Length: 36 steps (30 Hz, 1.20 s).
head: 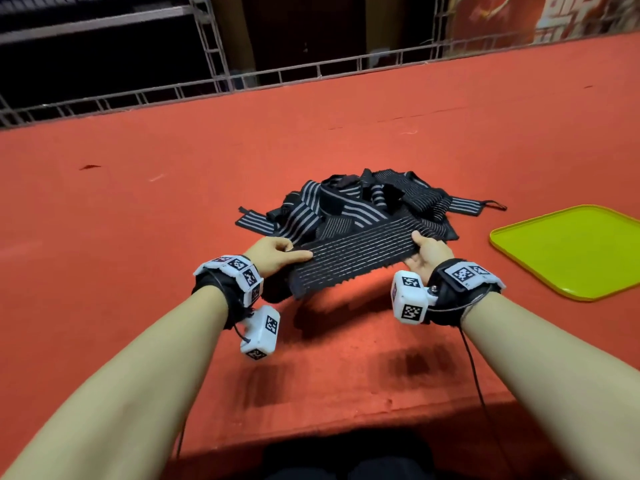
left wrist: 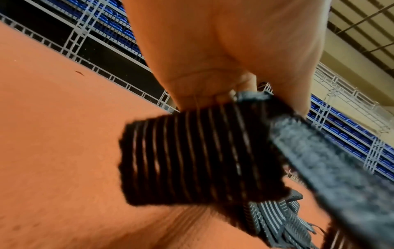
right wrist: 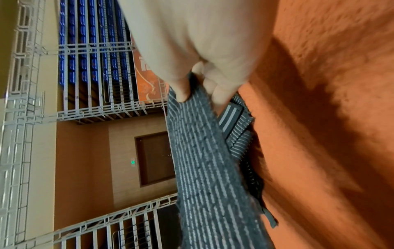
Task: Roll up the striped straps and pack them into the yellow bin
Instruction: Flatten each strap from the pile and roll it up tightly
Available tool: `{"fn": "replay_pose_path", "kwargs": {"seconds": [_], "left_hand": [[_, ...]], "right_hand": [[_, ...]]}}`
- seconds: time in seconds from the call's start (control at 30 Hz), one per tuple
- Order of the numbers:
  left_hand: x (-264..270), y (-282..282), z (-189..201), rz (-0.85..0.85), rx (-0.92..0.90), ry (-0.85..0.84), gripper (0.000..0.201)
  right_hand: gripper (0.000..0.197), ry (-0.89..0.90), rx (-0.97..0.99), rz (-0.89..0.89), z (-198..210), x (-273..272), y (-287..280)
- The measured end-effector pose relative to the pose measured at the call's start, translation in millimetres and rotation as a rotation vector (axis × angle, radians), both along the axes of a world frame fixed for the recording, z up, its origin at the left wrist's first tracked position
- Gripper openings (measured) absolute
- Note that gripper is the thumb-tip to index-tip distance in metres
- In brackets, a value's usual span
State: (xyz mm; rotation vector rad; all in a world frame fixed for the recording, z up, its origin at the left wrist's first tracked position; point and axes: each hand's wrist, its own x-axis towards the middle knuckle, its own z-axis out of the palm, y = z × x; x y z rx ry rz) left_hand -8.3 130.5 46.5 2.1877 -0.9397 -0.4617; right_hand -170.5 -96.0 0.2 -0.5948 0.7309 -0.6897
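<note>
The packing looks barely begun: the yellow bin (head: 568, 252), a shallow tray-like thing sitting on the red counter (head: 138, 209) to the person's right, shows nothing inside it in the head view, and no finished roll is visible anywhere. 1 striped strap (head: 353, 252) is held taut between the 2 hands just above the counter, in front of the heap of loose straps (head: 363, 206) that lies mid-counter. The left hand (head: 277, 252) pinches 1 end with the thumb laid flat on top and the fingers curled under; the left wrist view shows a short flap of strap hanging below that hand, though blur hides whether a roll has been started. The right hand (head: 427, 252) pinches the other end, thumb on top and fingers beneath, as the right wrist view confirms. So rolling of this strap seems still to come, and the whole heap, several tangled lengths whose count cannot be told, remains. For room, there is bare counter to the left of the heap and between the heap and the near edge (head: 311, 431), enough to lay a strap flat for rolling. The bin lies near the heap's right side, apart from it, with an open path from the right hand. The counter's far edge meets a metal railing (head: 311, 69) well beyond the heap.
</note>
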Motion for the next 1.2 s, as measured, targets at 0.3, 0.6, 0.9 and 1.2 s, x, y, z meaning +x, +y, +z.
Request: {"fn": "replay_pose_path", "kwargs": {"seconds": [0.3,0.6,0.9,1.2], "left_hand": [[8.3,35.6,-54.8,0.008,0.061,0.143,0.034],[7.5,55.1,-101.4,0.183,0.203,0.027,0.025],[3.7,56.4,-119.9,0.088,0.257,-0.056,0.013],[-1.5,60.6,-126.6,0.235,0.166,0.105,0.022]], "right_hand": [[0.012,0.283,-0.025,0.08,-44.0,-9.5,21.0],[0.009,0.191,-0.118,0.022,-71.0,-20.0,32.6],[0.021,0.097,-0.176,-0.081,-97.6,-50.6,17.6],[0.028,0.092,-0.186,-0.21,-105.8,-48.8,23.6]]}}
